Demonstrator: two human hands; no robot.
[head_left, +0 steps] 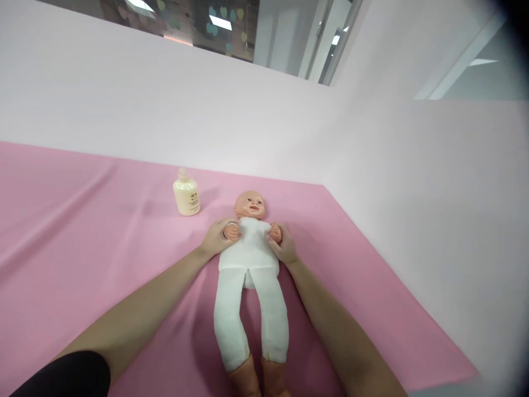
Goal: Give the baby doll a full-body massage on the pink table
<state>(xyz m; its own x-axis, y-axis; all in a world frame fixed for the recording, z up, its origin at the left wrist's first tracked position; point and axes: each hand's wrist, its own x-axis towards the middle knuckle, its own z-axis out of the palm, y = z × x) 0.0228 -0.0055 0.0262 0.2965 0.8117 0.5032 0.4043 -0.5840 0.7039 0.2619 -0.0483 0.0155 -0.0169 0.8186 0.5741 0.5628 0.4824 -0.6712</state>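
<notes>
A baby doll (pixel 250 248) with a white cloth body lies on its back, its bald head away from me and its bare feet toward me. My left hand (pixel 215 238) is closed around the doll's arm at the left, and that small plastic hand shows by my thumb. On the other side, my right hand (pixel 286 246) grips the doll's other arm, its thumb near the small fingers. Both doll hands are held beside the chest. Parts of my fingers are hidden behind the doll's arms.
A cream pump bottle (pixel 188 197) stands upright on the pink cloth (pixel 124 231), left of the doll's head. White walls (pixel 206 121) rise behind and to the right of the surface. A window (pixel 231 33) is at the top.
</notes>
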